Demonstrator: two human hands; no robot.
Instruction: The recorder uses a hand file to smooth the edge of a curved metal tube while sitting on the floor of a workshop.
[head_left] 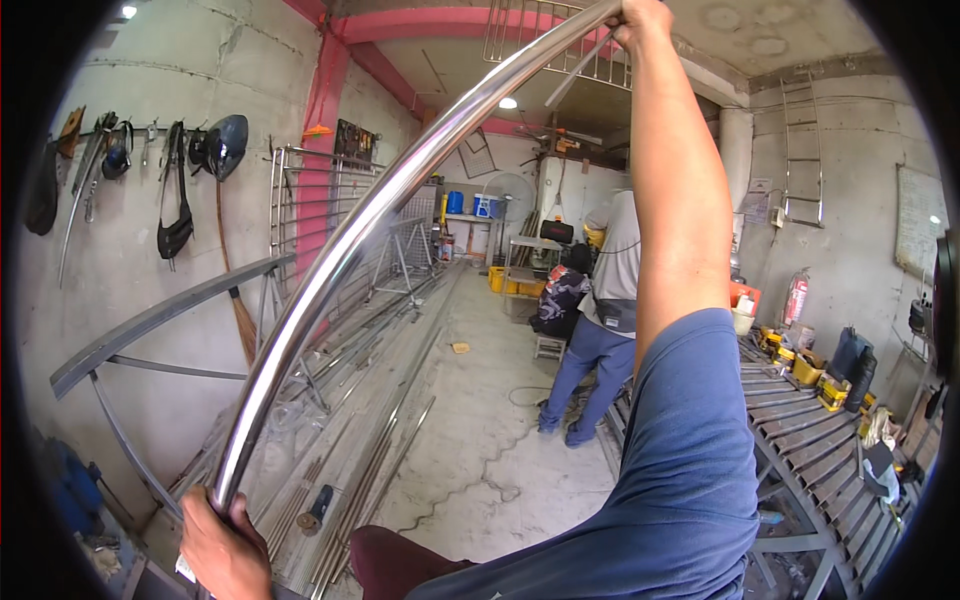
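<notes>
A long shiny metal tube (372, 212) slants across the view from lower left to top centre, bowed by the lens. My left hand (226, 548) is closed around its lower end. Overhead, with the arm stretched up, my right hand (643, 24) grips the upper end, partly cut off by the frame. A thin metal strip (580, 69) shows just below that hand; whether it is held I cannot tell. Under the tube, long metal rods (365, 490) lie on the floor, with a small power tool (316, 508) among them.
To the right stands a slatted metal workbench (800, 432) with yellow boxes and tools. A grey metal frame (170, 320) leans at the left wall. Ahead, one person stands (605, 300) beside another crouching low (562, 295). A cable (490, 470) crosses the floor.
</notes>
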